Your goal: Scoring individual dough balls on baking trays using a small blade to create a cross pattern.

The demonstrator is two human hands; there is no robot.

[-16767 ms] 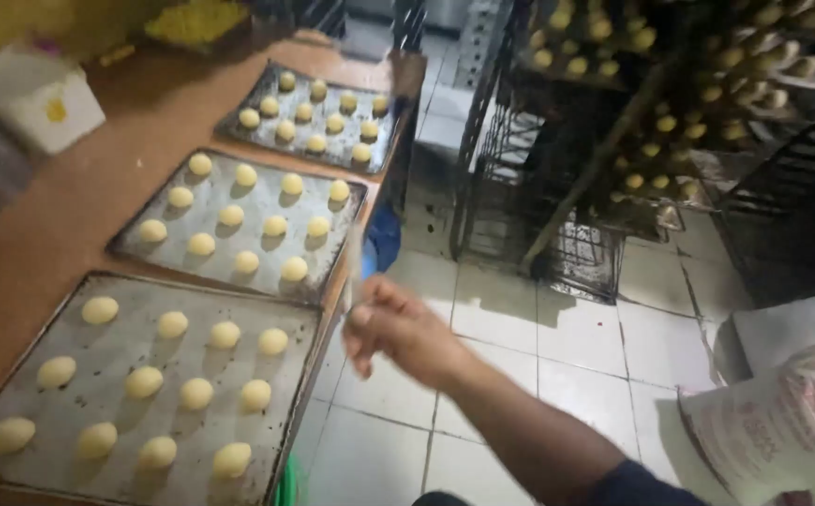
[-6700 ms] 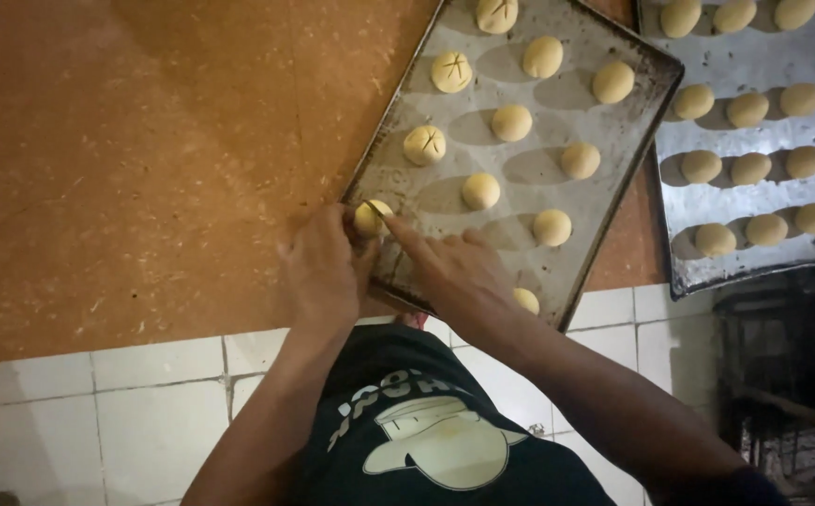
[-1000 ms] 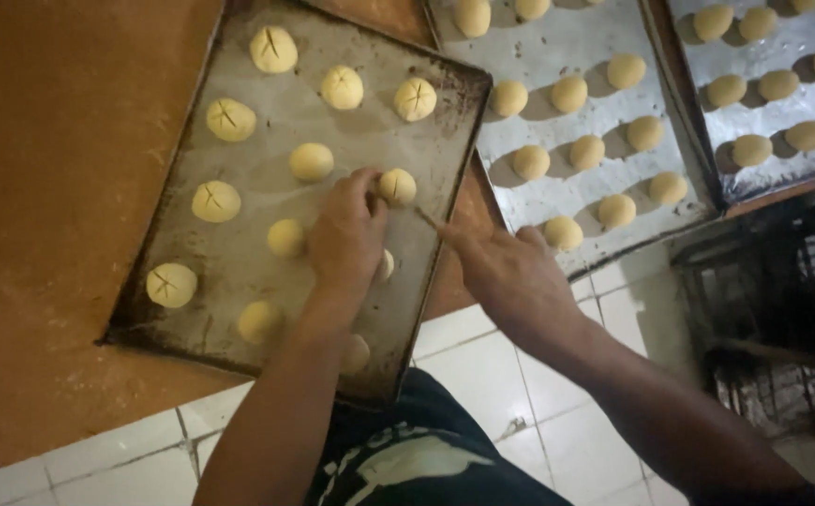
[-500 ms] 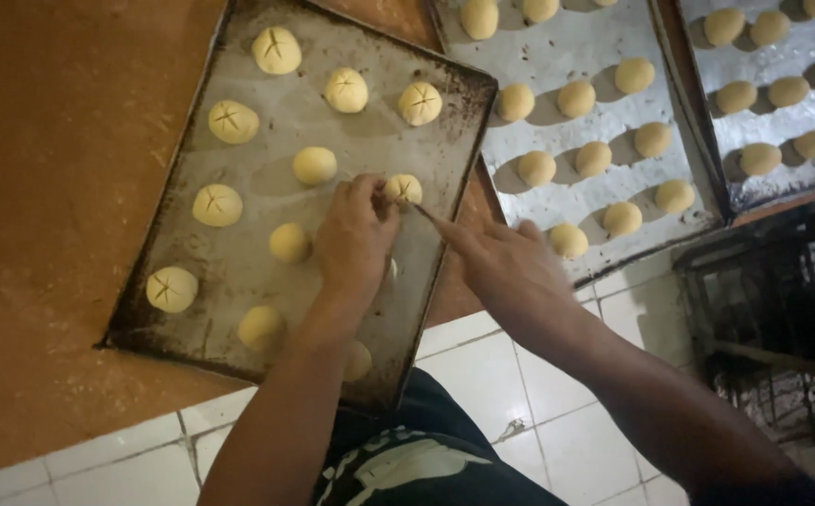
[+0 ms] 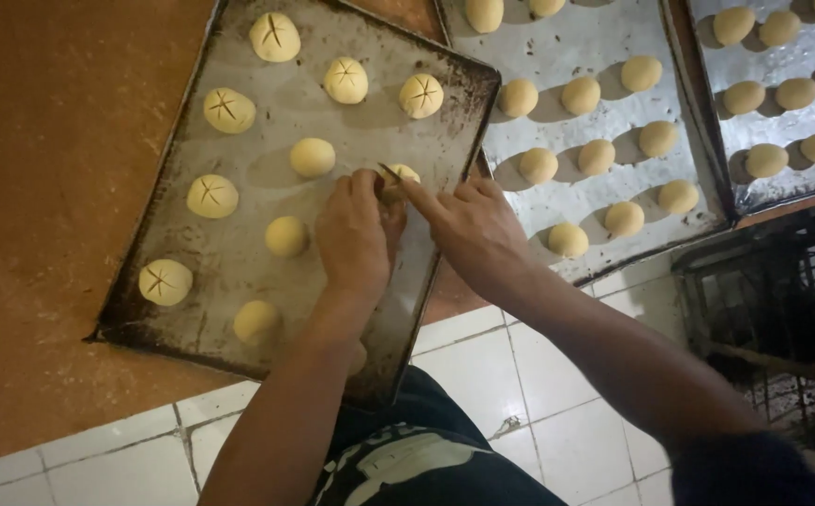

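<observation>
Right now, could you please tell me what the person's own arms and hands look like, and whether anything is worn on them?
Both hands are bare, with no gloves, rings or watch to be seen. The left hand and its forearm are uncovered right down to the frame's edge. The right hand and forearm are bare too; a dark sleeve begins near the elbow. No markings show on either arm.

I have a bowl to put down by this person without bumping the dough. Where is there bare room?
The brown counter left of the dark tray is bare, up to the tiled edge. It is crowded on the dark tray, where both hands meet at a dough ball, and on the foil-lined trays to the right.
</observation>
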